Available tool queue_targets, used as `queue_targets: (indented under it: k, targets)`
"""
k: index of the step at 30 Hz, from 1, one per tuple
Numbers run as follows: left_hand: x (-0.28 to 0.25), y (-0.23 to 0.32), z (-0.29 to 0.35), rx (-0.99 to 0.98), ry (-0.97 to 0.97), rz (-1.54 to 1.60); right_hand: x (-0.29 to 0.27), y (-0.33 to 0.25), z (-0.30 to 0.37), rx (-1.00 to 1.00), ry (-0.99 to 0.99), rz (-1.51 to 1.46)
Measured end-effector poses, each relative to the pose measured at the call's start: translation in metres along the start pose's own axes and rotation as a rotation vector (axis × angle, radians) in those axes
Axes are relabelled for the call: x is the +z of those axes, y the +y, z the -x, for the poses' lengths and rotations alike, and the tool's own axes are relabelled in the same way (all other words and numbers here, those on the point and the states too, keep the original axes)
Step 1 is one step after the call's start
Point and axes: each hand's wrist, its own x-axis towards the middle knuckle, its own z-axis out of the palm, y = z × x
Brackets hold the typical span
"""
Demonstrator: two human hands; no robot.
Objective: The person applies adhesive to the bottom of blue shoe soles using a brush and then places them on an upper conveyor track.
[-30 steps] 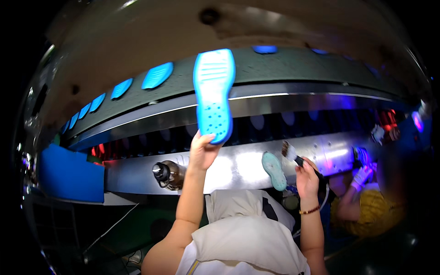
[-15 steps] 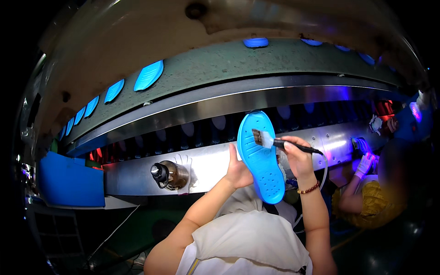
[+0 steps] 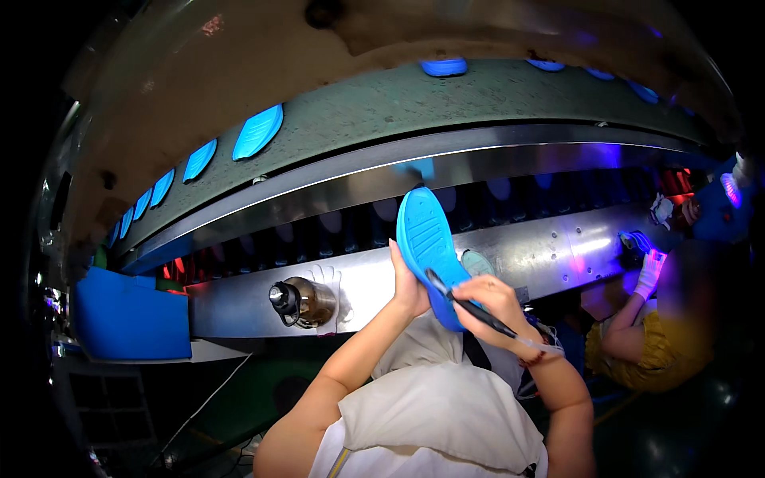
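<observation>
**Brush (image 3: pixel 486 317) now mid-sole, off the ridged end**

Half a sec ago the bristles lay on the ridged end of the blue sole (image 3: pixel 422 227); now the brush is down at the sole's narrow middle, seen nearly edge-on, bristles hard to make out. My read: work's moved on from the ridged part toward the holed end. Can't tell if the ridged part is fully covered.

L hand (image 3: pixel 408 288) has the sole by its L edge, thumb up along the side; rest of the grip is hidden behind. R hand (image 3: pixel 494 303) is closed round the black brush handle & hides part of the sole's lower end.

Sole's held up in front of the person, approx midway along the metal table (image 3: pixel 526 251), ridged end pointing at the back edge, lower end out past the front edge. It's also a bit further L than half a sec ago.

Pale green sole (image 3: pixel 476 261) is on the table just R of the blue one, partly behind the R hand. Bottle (image 3: pixel 315 303) stands nr the table's L end, unmoved.
</observation>
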Motion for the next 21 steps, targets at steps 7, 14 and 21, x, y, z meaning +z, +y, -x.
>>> queue_targets:
  k: [7, 14, 21]
  targets:
    - [0.016, 0.004, 0.016, -0.179, -0.211, 0.112, -0.039, -0.002, -0.021, 0.452, 0.075, -0.545]
    - [0.017, 0.011, 0.008, -0.140, -0.310, 0.074, -0.035, -0.005, -0.025, 0.147, -0.277, -0.669]
    - [0.035, 0.020, 0.002, 0.004, -0.296, -0.011, -0.041, 0.003, -0.021, 0.108, -0.218, -0.465]
